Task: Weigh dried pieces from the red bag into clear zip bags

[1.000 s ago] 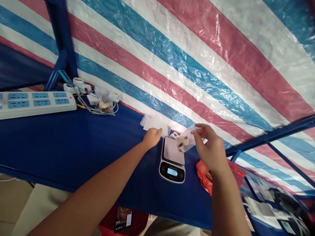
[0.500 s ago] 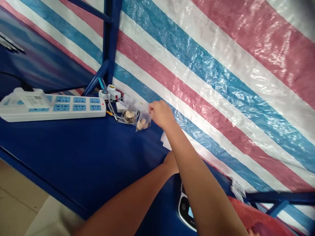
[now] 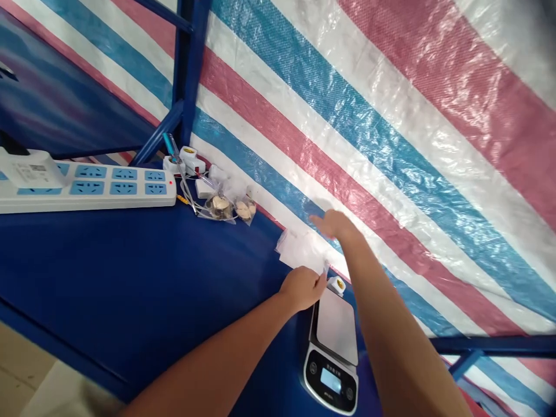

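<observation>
My left hand is closed in a pinch on a stack of small clear plastic bags lying on the blue table. My right hand hovers just beyond the stack with fingers spread and nothing in it. A small digital kitchen scale with a bare pan sits right of my left hand. Two small filled bags lie further left near the striped tarp.
A white power strip with blue sockets lies at the left with a plug in it. Small white parts and wires sit by the blue frame post. A small white piece lies behind the scale.
My right hand carried a filled bag from over the scale to the pile at the left, let it go and drew back toward the empty bags. My left hand stayed on the bag stack.
</observation>
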A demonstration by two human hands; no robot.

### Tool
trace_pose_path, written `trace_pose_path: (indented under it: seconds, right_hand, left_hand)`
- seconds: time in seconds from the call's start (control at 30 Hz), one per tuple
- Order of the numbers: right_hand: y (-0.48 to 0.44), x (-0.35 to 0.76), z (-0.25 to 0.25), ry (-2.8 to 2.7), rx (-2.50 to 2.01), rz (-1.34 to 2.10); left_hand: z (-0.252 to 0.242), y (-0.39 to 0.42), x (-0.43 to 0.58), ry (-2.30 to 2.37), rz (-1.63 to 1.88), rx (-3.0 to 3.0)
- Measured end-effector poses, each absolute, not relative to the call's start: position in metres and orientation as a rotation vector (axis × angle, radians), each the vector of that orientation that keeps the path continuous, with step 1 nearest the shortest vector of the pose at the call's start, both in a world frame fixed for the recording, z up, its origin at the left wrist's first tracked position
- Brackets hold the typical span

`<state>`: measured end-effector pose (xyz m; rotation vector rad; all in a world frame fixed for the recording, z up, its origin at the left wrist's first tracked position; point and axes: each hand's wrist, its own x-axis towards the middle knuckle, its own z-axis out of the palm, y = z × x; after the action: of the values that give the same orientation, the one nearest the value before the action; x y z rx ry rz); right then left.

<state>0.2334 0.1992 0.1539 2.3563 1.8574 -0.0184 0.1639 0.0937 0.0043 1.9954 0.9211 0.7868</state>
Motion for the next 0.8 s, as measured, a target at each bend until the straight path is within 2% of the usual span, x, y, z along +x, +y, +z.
trace_pose_path:
  seconds: [0.2, 0.3, 0.4, 0.53, 0.67, 0.8]
  right_hand:
    - [0.168, 0.247, 0.101, 1.693, 2.399, -0.207]
    - [0.166, 0.242, 0.094, 1.678, 2.429, -0.216]
    - [0.159, 0.244, 0.110, 1.704, 2.455, -0.184]
    - [0.115, 0.251, 0.161, 1.845, 2.468, -0.084]
    - [0.018, 0.263, 0.206, 2.093, 2.433, -0.004]
    - [-0.089, 0.277, 0.211, 2.221, 2.252, -0.049]
  left_hand:
    - [0.000, 0.093, 0.165, 0.878, 0.798, 1.990]
    - [-0.003, 0.094, 0.166, 0.858, 0.812, 1.943]
    - [-0.002, 0.094, 0.167, 0.844, 0.855, 1.907]
    - [0.000, 0.093, 0.167, 0.815, 0.970, 1.790]
    - [0.000, 0.098, 0.166, 0.828, 1.084, 1.597]
    - [0.017, 0.086, 0.169, 0.789, 1.145, 1.452]
